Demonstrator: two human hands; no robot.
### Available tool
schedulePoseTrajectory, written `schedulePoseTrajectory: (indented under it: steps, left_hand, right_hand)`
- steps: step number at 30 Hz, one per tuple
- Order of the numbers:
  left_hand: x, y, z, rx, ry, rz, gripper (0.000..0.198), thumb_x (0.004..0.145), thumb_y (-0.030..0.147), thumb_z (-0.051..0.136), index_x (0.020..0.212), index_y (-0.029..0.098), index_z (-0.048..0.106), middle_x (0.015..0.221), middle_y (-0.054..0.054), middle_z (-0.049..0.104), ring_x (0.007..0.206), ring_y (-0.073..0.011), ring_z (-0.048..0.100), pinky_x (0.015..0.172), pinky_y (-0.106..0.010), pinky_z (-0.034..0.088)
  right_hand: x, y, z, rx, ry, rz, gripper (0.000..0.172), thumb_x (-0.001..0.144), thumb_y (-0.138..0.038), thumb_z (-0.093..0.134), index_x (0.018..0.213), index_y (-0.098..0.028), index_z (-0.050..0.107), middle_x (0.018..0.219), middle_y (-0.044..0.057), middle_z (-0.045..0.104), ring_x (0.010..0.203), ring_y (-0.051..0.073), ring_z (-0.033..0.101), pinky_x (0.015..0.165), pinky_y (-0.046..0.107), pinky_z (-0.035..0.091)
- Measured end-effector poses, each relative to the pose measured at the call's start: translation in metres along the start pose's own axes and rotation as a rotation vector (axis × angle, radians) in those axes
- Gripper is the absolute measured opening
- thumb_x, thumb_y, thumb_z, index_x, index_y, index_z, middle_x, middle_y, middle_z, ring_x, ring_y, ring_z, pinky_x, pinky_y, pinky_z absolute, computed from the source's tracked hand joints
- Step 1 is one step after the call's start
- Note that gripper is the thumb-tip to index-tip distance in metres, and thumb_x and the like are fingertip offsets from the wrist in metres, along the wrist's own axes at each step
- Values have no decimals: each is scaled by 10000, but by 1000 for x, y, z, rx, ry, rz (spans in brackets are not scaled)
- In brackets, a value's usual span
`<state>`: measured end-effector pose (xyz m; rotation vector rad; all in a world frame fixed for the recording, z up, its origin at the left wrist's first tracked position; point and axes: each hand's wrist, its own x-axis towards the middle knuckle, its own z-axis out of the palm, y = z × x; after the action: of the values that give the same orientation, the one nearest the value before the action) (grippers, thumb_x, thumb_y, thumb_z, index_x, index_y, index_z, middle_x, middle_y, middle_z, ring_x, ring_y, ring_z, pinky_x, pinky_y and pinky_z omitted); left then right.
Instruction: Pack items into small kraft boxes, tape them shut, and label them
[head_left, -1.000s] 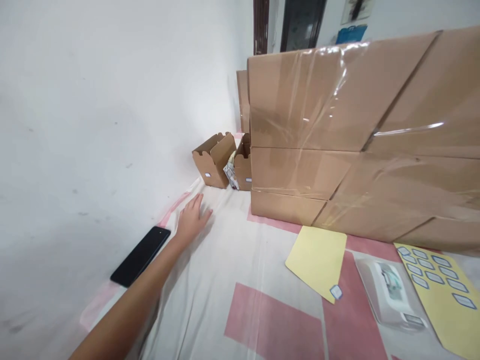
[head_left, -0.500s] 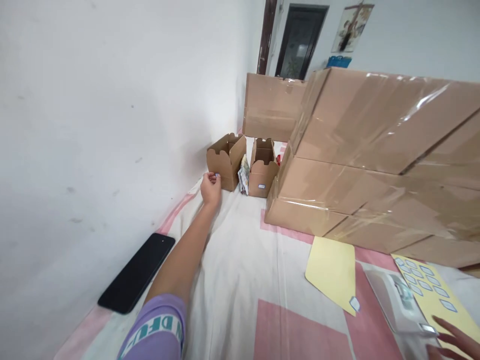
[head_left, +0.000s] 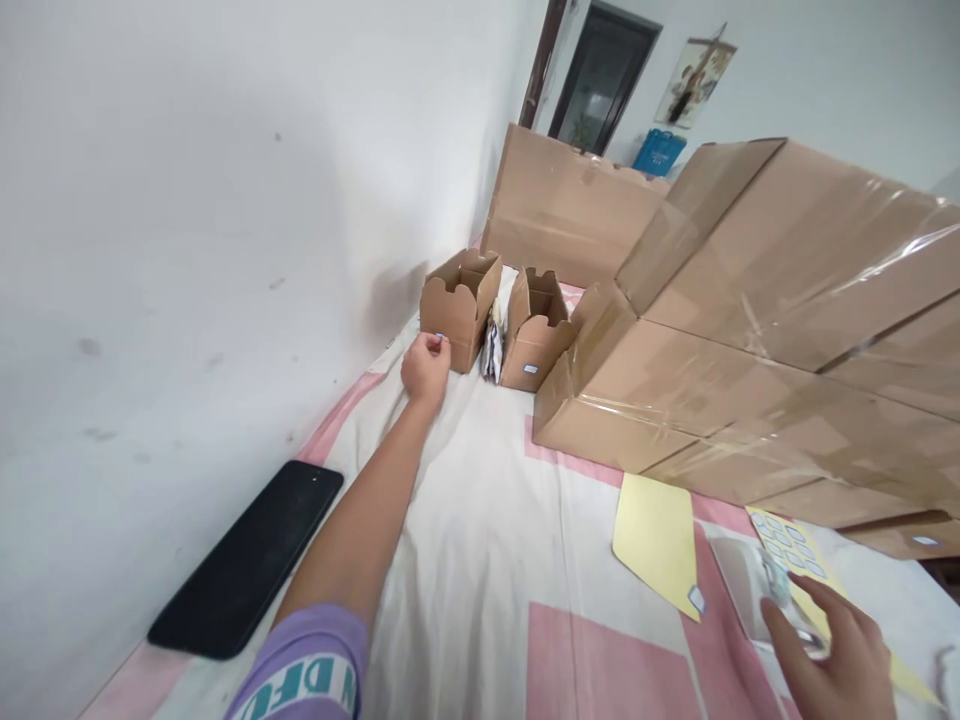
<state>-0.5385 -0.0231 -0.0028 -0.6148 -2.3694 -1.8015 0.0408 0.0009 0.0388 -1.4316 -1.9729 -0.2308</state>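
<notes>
My left hand (head_left: 425, 367) is closed in a pinch at the lower front of the left open-topped cardboard box (head_left: 448, 310). A small pale-blue sticker label (head_left: 439, 337) shows at its fingertips, against the cardboard. The second open-topped box (head_left: 525, 350) stands to the right, with a similar label on its front. Between the two boxes are some thin crumpled packets (head_left: 493, 350). My right hand (head_left: 840, 640) is open, thumb and fingers apart, over a white plastic device (head_left: 739, 580) that looks like a tape dispenser. The hand hides part of it.
A wall of taped cardboard boxes (head_left: 720, 390) rises on the right. A yellow sheet (head_left: 656, 540) carries one sticker, and another yellow sheet (head_left: 795, 545) carries several. A black phone (head_left: 247, 560) lies by the white wall (head_left: 187, 250). Pink-and-white cloth (head_left: 480, 560) covers the surface.
My right hand has come further into view, moving left and up over the white device. My left hand stays at the box front, slightly higher. The view has tilted and shifted.
</notes>
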Motion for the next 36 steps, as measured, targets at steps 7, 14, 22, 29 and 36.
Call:
schedulePoseTrajectory:
  steps: [7,14,22,29,36]
  left_hand:
    - [-6,34,-20,55,115,336,190,964,299,537,836,170,591,774,-4,596,711,-139,561,712,-304,466]
    - [-149,144,-38,-110,-218,1417,190,880,213,613,707,230,537,676,42,560,634,-125,481,612,-297,334]
    - [-242,154,-44,-128,-351,1715,240,829,124,693,683,192,515,625,37,427,574,-135,370,533,-323,219]
    - [-268,142,-41,-108,-435,1753,174,839,146,706,744,179,564,638,43,429,582,-132,366,537,-330,219]
    - [-278,120,-26,-26,-692,1595,187,934,341,579,1034,193,635,767,-1,612,698,-163,519,576,-342,332]
  right_hand:
    - [-13,-79,-3,280,-106,-85,383,870,-477,616,1161,-228,629,1217,150,644,1193,393,597,956,560,505]
    - [-15,-158,-20,829,-480,2,255,997,-404,556,1187,-261,647,1065,71,688,867,189,662,755,314,546]
    - [-21,-148,-35,1025,-546,368,326,958,-500,603,893,-185,656,628,-25,515,569,116,455,530,247,362]
    - [-32,-134,-29,992,-614,406,360,934,-485,599,746,-178,621,582,-38,446,524,105,369,492,248,297]
    - [-8,-82,-34,765,-484,391,371,923,-495,586,715,-188,570,619,-17,488,560,124,404,513,261,311]
